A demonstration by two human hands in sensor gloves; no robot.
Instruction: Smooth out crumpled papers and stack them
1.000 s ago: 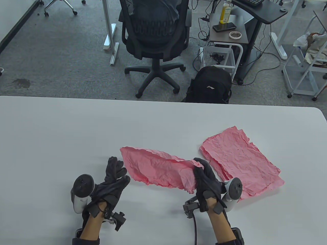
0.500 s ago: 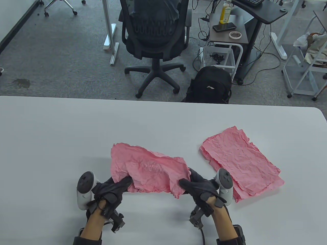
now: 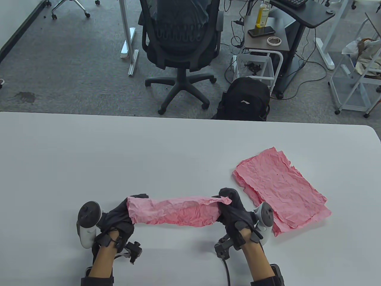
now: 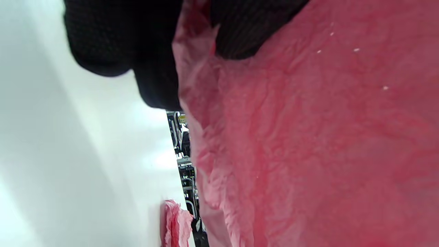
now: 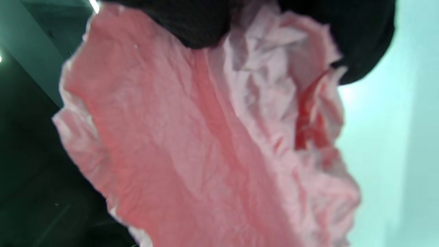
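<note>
The crumpled sheet (image 3: pixel 175 212) stretched between the hands is salmon pink with a fine mesh of paler crease lines, and the flattened stack (image 3: pixel 279 190) at about three o'clock from it is the same pink, speckled with a few tiny dark flecks. Both hands, the left hand (image 3: pixel 119 216) and the right hand (image 3: pixel 233 208), wear black knit gloves, each carrying a white tracker with a dark grey round face. The table (image 3: pixel 119 155) is plain pale grey-white.

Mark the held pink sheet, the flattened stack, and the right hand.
held pink sheet (image 3: pixel 175 213): table view, middle of stretched span.
flattened stack (image 3: pixel 279 187): table view, centre of top sheet.
right hand (image 3: pixel 233 208): table view, back of glove.
</note>
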